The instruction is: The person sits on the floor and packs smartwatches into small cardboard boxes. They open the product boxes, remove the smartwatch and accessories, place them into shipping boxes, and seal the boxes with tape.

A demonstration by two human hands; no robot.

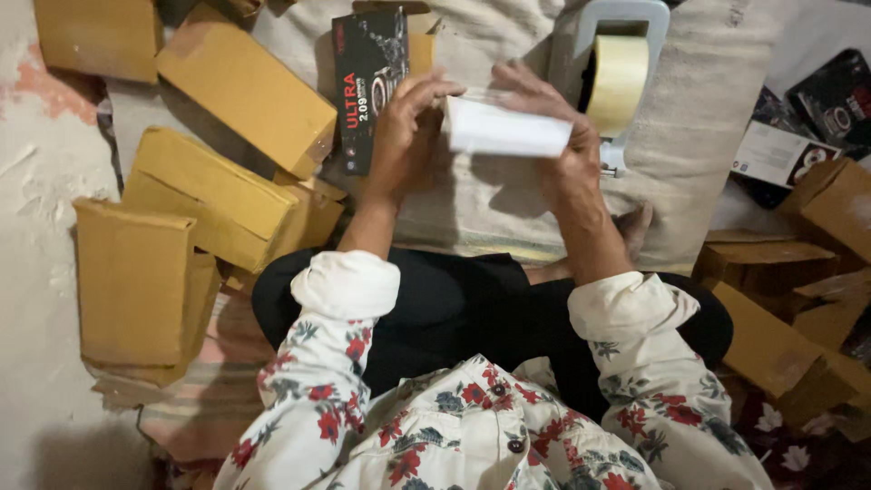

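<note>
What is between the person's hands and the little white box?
Nothing visible. Both the left hand and the right hand already grip the white box, one at each end, holding it up above the grey cloth near the tape dispenser.

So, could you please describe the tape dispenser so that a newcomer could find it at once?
Start at the pale cloth spread before the person. Just beyond the right hand lies the tape dispenser, a light grey frame carrying a cream roll, the only round thing among the brown cartons.

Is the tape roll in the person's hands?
No, the tape roll sits in its dispenser while both hands hold a white box.
</note>
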